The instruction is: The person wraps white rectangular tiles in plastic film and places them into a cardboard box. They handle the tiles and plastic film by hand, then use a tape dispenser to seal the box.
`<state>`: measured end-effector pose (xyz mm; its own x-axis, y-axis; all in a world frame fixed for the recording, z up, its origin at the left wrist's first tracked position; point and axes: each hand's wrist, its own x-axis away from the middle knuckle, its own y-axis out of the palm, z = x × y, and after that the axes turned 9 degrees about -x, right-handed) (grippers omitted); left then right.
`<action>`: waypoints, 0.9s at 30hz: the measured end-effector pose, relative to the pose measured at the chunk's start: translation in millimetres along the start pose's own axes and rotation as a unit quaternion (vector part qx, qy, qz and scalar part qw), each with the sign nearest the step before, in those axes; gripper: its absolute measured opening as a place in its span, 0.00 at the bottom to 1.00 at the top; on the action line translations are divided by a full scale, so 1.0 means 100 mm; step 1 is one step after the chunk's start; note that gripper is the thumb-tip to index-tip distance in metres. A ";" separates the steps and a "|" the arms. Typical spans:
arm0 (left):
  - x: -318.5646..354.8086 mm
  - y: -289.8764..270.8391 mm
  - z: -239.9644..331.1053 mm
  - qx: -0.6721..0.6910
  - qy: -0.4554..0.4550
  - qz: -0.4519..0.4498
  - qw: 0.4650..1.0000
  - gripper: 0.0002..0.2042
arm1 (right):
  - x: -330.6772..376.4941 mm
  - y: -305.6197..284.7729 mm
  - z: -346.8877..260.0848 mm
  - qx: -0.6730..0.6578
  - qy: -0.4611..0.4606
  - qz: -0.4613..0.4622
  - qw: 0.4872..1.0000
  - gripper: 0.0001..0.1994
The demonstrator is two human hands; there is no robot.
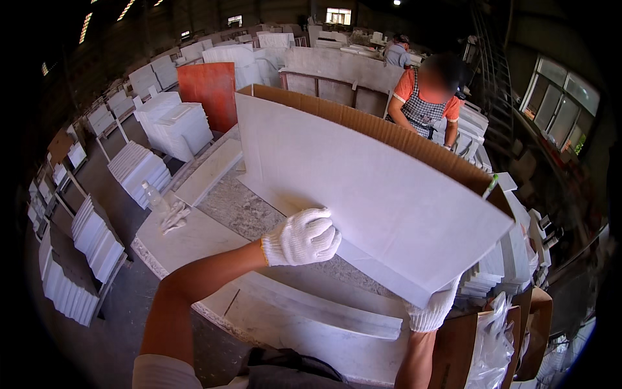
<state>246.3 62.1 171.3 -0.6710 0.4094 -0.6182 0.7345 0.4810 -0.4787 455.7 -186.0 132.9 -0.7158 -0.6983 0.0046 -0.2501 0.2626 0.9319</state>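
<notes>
From my head view, my gloved left hand (302,237) rests flat on the big white tile (363,194) tilted above the desk (188,243), my right hand (433,310) clenches its lower corner; it looks heavy, stiff, brittle, best gripped by the edges.
</notes>
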 end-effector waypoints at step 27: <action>3.70 -1.15 1.58 0.385 -0.871 -0.200 0.228 0.30 | 0.86 -1.27 -0.37 0.509 -0.050 0.152 0.846 0.27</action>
<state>-69.8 35.8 -100.9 -0.1334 -0.8011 0.5835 0.8999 -0.3446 -0.2673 449.7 -304.1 27.9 -0.8865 -0.4493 0.1107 -0.4400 0.8926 0.0988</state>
